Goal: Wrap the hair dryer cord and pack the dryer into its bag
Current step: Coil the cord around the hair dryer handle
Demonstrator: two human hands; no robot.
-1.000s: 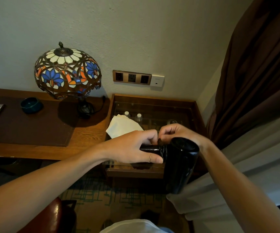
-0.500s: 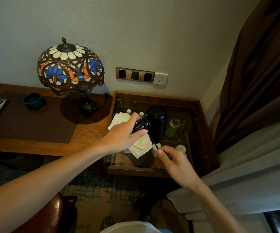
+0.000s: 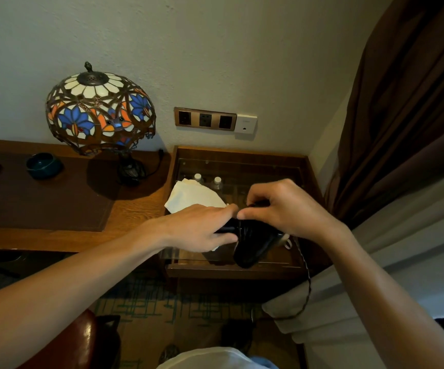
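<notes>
Both hands are on the hair dryer point(image 3: 252, 243), held in the air just above the glass-topped counter point(image 3: 242, 265) in the corner. From the head camera, the only view there is, the left hand point(image 3: 199, 227) is closed around the handle end, thumb underneath and fingers point(image 3: 226, 209) over the top. The right hand point(image 3: 287, 206) has its fingers curled down at the spot where handle meets barrel, pinching what I take to be the cord point(image 3: 304, 278), though the pinch itself is hidden behind the knuckles. The dryer's black barrel points down and toward the person.

A dark band of wraps seems to circle the handle, so the winding looks well under way. It is not finished: a length of cord hangs from under the right hand, drops past the counter's front edge and trails toward the floor by the pale curtain point(image 3: 375, 262). Where its plug ends up I cannot make out.

Behind the hands lies a white cloth bag point(image 3: 188, 195), flat and empty-looking on the glass, beside two small bottles point(image 3: 207, 181). By my reckoning the packing has not begun; the tail needs winding in first, then the bag wants opening.
</notes>
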